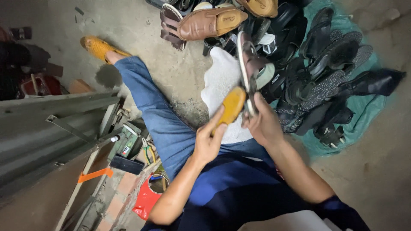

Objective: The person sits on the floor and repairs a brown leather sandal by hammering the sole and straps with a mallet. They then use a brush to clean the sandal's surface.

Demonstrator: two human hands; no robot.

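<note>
My right hand (262, 124) grips a worn sandal (250, 68) held on edge, its sole turned toward me. My left hand (208, 139) holds a brush with a yellow wooden handle (231, 106) against the sandal's lower end. Both hands work over my lap, above my blue trousers (171, 128). A white cloth (220, 81) lies under the sandal.
A heap of dark shoes and sandals (325, 72) lies on a green sheet (364, 111) to the right. Brown loafers (209, 21) sit at the top. My foot wears a yellow shoe (97, 46). A grey metal box with tools (60, 128) stands left, a red bag (145, 199) below.
</note>
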